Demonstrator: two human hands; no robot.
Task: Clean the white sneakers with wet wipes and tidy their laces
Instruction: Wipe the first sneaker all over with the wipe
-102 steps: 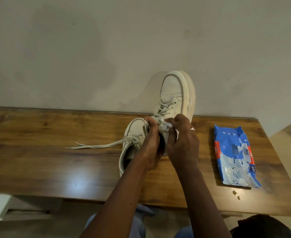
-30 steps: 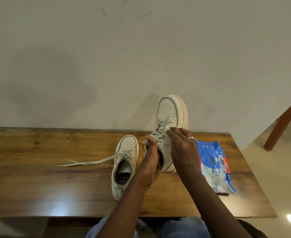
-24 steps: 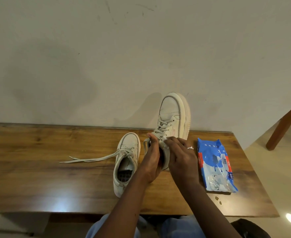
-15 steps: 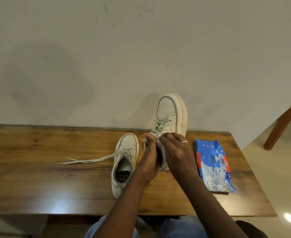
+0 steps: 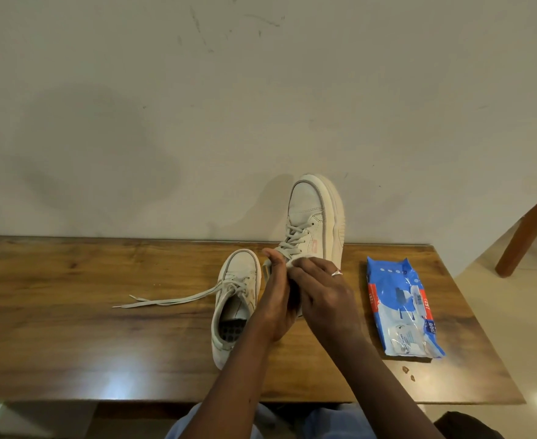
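Tabletop (image 5: 71, 337); left hand (image 5: 276, 307), right hand (image 5: 325, 299) — clasping sneaker (image 5: 308, 210)

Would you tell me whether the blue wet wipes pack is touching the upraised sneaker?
Apart. The head view shows a strip of bare wooden table between the wet wipes pack and the upraised sneaker.

Nothing can be read for certain. The blue wet wipes pack (image 5: 400, 308), right of centre, has white lettering on its red side bands and a printed label, all too blurred to make out. The raised sneaker (image 5: 311, 213), at centre, bears a faint pinkish mark, also illegible.
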